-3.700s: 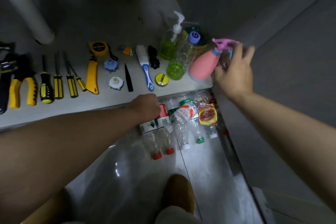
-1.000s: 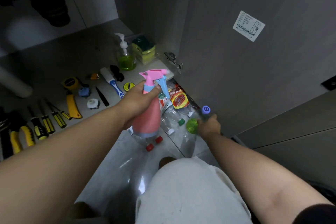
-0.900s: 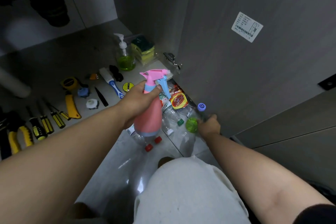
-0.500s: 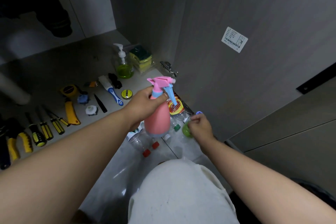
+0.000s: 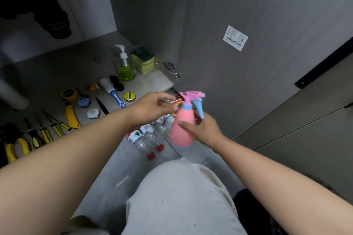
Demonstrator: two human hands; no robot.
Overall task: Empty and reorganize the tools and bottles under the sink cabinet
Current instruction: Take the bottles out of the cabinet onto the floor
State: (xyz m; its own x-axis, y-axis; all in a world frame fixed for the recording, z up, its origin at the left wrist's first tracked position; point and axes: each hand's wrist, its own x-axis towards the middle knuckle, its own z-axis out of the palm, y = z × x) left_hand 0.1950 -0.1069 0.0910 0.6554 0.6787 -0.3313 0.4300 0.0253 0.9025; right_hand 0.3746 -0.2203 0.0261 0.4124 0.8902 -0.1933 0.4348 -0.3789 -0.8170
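Head view: which hand had the pink spray bottle (image 5: 182,129)?

— The right hand (image 5: 205,129). It was wrapped round the bottle's body from the far side, with the thumb laid across the front and the other fingers hidden behind. The bottle was held upright, with its blue trigger pointing toward the open cabinet door (image 5: 267,63).

— And the left hand (image 5: 150,108)?

— Just beside the bottle's neck, fingers loosely curled, thumb and forefinger apart, gripping nothing. Whether its fingertips touched the neck I could not tell.

— Where was the bottle, exactly?

— Outside the cabinet, low over the tiled floor (image 5: 114,187), near the door's hinge edge. I could not tell whether its base touched the tiles.

— What lay around it?

— Just left of its base, clear empty bottles (image 5: 150,139) lay on their sides on the tiles, red caps toward the person. A red-labelled item (image 5: 176,101) showed behind the left fingertips.

— And inside the cabinet?

— On the cabinet floor (image 5: 156,80), toward the right rear, a pump bottle (image 5: 125,68) with green liquid stood beside a stack of yellow-and-green sponges (image 5: 143,59). Nearer the front lay a white-and-blue brush (image 5: 112,91), a round yellow tin (image 5: 129,96), a yellow tape measure (image 5: 69,93) and a yellow utility knife (image 5: 71,117). Far left lay yellow-and-black screwdrivers (image 5: 45,133) and yellow-handled pliers (image 5: 17,149). The person's knee (image 5: 181,196), in pale cloth, filled the bottom of the frame.
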